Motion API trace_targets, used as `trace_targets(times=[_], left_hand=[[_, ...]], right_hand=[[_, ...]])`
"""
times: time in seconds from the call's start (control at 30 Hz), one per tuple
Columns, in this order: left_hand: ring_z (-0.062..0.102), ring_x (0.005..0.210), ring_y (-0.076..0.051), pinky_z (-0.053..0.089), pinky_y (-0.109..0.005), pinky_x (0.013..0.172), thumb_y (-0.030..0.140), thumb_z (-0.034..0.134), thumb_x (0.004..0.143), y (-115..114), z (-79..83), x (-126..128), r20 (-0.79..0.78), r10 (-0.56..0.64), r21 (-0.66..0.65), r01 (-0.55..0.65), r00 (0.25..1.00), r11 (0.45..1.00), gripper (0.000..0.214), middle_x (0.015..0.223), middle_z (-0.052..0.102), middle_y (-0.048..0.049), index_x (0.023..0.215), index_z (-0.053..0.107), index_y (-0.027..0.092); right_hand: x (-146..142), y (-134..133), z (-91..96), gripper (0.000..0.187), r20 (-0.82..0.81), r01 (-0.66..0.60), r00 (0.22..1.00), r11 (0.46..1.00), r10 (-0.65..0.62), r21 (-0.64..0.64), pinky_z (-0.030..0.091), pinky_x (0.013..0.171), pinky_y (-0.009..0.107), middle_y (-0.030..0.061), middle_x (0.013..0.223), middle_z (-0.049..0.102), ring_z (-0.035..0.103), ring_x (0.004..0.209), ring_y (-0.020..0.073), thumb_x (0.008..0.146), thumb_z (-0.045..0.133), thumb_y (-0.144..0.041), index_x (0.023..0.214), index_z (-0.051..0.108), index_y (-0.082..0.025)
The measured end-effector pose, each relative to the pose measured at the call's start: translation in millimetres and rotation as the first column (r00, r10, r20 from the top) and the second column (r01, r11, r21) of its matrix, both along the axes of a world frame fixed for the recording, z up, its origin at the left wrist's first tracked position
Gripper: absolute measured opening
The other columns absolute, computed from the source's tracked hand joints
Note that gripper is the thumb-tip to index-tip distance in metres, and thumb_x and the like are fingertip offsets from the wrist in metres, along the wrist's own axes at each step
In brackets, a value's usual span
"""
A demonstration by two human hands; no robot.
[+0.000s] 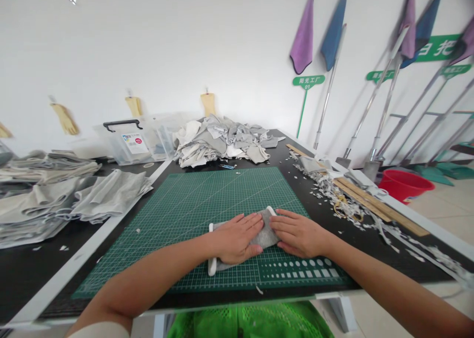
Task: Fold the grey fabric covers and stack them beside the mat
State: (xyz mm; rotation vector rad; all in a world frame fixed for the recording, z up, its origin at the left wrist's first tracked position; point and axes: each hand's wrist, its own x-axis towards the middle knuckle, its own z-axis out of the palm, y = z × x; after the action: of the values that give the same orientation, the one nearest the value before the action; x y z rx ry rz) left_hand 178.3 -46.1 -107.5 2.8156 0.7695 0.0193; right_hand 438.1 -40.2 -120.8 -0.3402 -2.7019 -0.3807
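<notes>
A piece of grey fabric (265, 235) with white edging at both ends lies on the green cutting mat (207, 194), near its front edge. Across its left part, my left hand (237, 236) rests flat with the fingers stretched toward the right. My right hand (296, 232) lies on the right end of the fabric, its fingers extended to the left. The two hands almost meet over the cloth, and they hide much of it. Neither hand grips anything that I can see.
A heap of grey fabric pieces (222, 140) stands behind the mat beside a clear plastic box (129, 143). Stacked cloths (40, 194) lie at left. At right are wooden rulers (381, 204), scissors (346, 207) and white scraps. Small blue snips (227, 166) lie behind the mat.
</notes>
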Motion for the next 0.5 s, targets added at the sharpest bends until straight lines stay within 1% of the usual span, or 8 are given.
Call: trace_targets(times=[0.07,0.13,0.17,0.23,0.3,0.33,0.4,0.5], left_hand=[[0.017,0.137,-0.025,0.019,-0.045,0.108,0.05,0.023,0.091,0,-0.8,0,0.049,0.023,0.006,-0.023,0.999,1.0,0.061,0.15,0.018,-0.0093,0.143,0.019,0.019],[0.027,0.133,-0.024,0.026,-0.043,0.105,0.046,0.022,0.092,0,-1.4,0,0.124,0.129,0.027,-0.133,0.984,0.991,0.054,0.146,0.028,-0.0083,0.14,0.027,0.021],[0.033,0.13,-0.025,0.029,-0.043,0.102,0.046,0.024,0.091,1,-0.9,-1,0.153,0.215,0.037,-0.223,0.965,0.974,0.055,0.144,0.033,-0.0094,0.139,0.028,0.021],[0.043,0.122,-0.029,0.036,-0.043,0.095,0.053,0.033,0.086,3,2.3,-2,0.157,0.4,0.049,-0.412,0.903,0.91,0.064,0.137,0.042,-0.0137,0.139,0.027,0.018],[0.05,0.113,-0.032,0.04,-0.042,0.088,0.062,0.042,0.078,7,8.4,-5,0.085,0.517,0.05,-0.521,0.852,0.852,0.075,0.128,0.05,-0.0158,0.137,0.032,0.017],[0.052,0.109,-0.032,0.041,-0.041,0.085,0.066,0.043,0.075,10,11.9,-6,0.03,0.539,0.037,-0.54,0.842,0.841,0.077,0.123,0.054,-0.0152,0.133,0.037,0.017],[0.056,0.103,-0.03,0.042,-0.038,0.081,0.07,0.044,0.071,14,18.8,-7,-0.067,0.541,-0.013,-0.543,0.838,0.839,0.074,0.116,0.059,-0.0125,0.124,0.047,0.019],[0.059,0.094,-0.027,0.044,-0.033,0.073,0.067,0.048,0.07,17,25.4,-6,-0.141,0.487,-0.099,-0.502,0.862,0.859,0.06,0.108,0.062,-0.0084,0.108,0.056,0.021]], right_hand=[[0,0,-0.1,0.02,0.001,0.006,1.0,1.0,-0.006,0.003,0.032,0.106,0.043,0.0114,0.108,0.064,0.052,0.114,0.0215,0.082,0.052,-0.025,0.098,0.06,-0.015],[1,0,-0.4,0.027,-0.003,0.004,1.0,1.0,-0.004,0.016,0.033,0.105,0.042,0.0116,0.11,0.063,0.051,0.115,0.0217,0.082,0.053,-0.025,0.106,0.059,-0.015],[1,1,-0.7,0.03,-0.006,0.002,1.0,1.0,-0.001,0.024,0.033,0.105,0.043,0.0117,0.111,0.063,0.051,0.115,0.0219,0.082,0.053,-0.025,0.11,0.057,-0.014],[2,1,-1.2,0.033,-0.007,-0.001,1.0,0.999,0.001,0.035,0.032,0.105,0.044,0.0121,0.112,0.063,0.05,0.116,0.0223,0.083,0.052,-0.026,0.114,0.056,-0.014],[2,1,-2.0,0.033,-0.003,0.006,1.0,0.999,-0.006,0.037,0.031,0.106,0.045,0.0124,0.114,0.062,0.05,0.117,0.0226,0.083,0.052,-0.026,0.114,0.056,-0.014],[2,1,-2.5,0.033,0.002,0.009,1.0,0.999,-0.009,0.038,0.031,0.106,0.046,0.0125,0.114,0.062,0.049,0.117,0.0228,0.084,0.051,-0.026,0.114,0.056,-0.013],[2,1,-3.5,0.033,0.015,0.014,1.0,0.999,-0.015,0.037,0.03,0.106,0.046,0.0125,0.116,0.061,0.049,0.118,0.0231,0.084,0.05,-0.026,0.114,0.056,-0.013],[2,0,-3.7,0.033,0.032,0.019,0.999,0.999,-0.02,0.036,0.03,0.106,0.046,0.0123,0.118,0.06,0.048,0.119,0.0231,0.085,0.05,-0.027,0.114,0.056,-0.012]])
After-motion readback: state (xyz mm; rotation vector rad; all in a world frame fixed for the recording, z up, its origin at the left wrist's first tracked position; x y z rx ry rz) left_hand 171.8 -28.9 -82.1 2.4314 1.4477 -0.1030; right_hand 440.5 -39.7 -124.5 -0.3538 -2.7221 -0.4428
